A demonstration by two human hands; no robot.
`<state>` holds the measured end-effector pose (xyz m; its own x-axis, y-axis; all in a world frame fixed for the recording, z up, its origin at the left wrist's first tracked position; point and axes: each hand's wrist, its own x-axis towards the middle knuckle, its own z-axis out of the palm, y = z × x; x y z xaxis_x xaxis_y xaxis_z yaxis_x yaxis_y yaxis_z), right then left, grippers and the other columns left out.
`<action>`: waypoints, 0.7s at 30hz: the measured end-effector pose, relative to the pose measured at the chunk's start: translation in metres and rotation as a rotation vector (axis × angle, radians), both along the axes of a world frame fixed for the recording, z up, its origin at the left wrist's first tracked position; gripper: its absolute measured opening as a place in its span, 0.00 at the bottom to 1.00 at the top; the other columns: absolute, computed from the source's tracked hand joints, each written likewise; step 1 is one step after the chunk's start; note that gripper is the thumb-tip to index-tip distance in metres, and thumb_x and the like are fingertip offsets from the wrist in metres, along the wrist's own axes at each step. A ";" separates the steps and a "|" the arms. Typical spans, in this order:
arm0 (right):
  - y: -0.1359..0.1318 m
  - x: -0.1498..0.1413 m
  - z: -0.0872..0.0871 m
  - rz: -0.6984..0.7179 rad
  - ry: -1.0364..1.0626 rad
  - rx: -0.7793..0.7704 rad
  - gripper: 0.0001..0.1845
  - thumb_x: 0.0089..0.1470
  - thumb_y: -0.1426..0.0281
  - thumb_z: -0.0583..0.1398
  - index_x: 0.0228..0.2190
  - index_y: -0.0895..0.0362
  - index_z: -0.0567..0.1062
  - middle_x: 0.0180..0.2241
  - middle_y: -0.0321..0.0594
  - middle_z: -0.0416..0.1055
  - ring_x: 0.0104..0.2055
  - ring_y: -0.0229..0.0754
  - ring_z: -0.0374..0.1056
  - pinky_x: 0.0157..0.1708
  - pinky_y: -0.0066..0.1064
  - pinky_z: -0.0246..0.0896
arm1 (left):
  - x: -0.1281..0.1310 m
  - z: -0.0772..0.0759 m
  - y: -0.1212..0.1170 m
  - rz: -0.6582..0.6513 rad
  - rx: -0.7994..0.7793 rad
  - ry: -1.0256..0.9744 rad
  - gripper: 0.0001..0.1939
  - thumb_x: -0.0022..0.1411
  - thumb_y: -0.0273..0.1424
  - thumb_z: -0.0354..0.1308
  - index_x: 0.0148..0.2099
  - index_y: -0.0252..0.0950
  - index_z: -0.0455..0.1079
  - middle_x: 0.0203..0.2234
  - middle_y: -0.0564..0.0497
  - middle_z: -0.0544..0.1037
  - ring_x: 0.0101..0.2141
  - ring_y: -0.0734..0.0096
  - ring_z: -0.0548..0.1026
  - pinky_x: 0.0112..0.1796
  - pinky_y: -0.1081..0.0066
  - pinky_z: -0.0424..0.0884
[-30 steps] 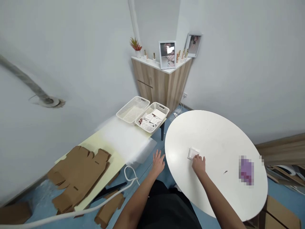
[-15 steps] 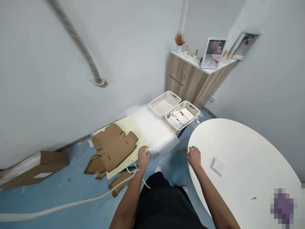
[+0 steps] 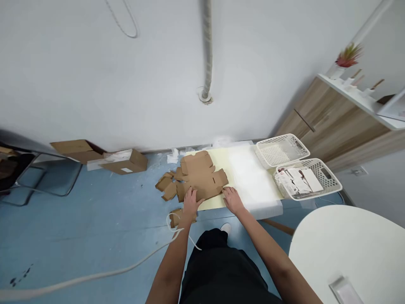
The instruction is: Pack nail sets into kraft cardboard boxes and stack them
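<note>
Flattened brown cardboard boxes (image 3: 201,175) lie in a stack at the left part of the narrow table, their flaps jutting past its left end. My left hand (image 3: 191,203) rests on the near edge of the cardboard, fingers stretched over it and thumb apart. At the right near corner of the same cardboard, my right hand (image 3: 233,200) touches the edge with its fingertips, fingers apart. Whether any finger goes under the cardboard cannot be seen. The tabletop (image 3: 249,177) shows pale yellow and white covering to the right.
Two white plastic baskets (image 3: 281,162) stand at the table's right end, the nearer one holding white packets (image 3: 300,180). A round white table (image 3: 344,240) is at my right. Another cardboard piece (image 3: 175,217) lies low beside my left forearm. A white cable (image 3: 126,269) crosses the lower left.
My view has turned left. Both hands have moved from beside the tables onto the near edge of the flattened cardboard. The round table now sits further right.
</note>
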<state>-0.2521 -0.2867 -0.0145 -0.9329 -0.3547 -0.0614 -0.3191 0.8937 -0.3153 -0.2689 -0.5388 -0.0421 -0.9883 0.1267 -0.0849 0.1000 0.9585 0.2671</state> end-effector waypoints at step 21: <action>-0.037 -0.087 0.018 0.301 -0.259 0.202 0.12 0.53 0.76 0.59 0.41 0.58 0.75 0.46 0.51 0.73 0.51 0.51 0.67 0.46 0.36 0.61 | -0.045 0.032 -0.022 -0.198 -0.071 -0.284 0.28 0.48 0.32 0.68 0.53 0.38 0.69 0.54 0.42 0.71 0.53 0.53 0.70 0.52 0.64 0.67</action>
<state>-0.3392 -0.3238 0.0040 -0.7343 -0.5653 -0.3758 -0.5082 0.8248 -0.2478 -0.3138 -0.5610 -0.0105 -0.8806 0.2976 -0.3688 0.2170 0.9451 0.2443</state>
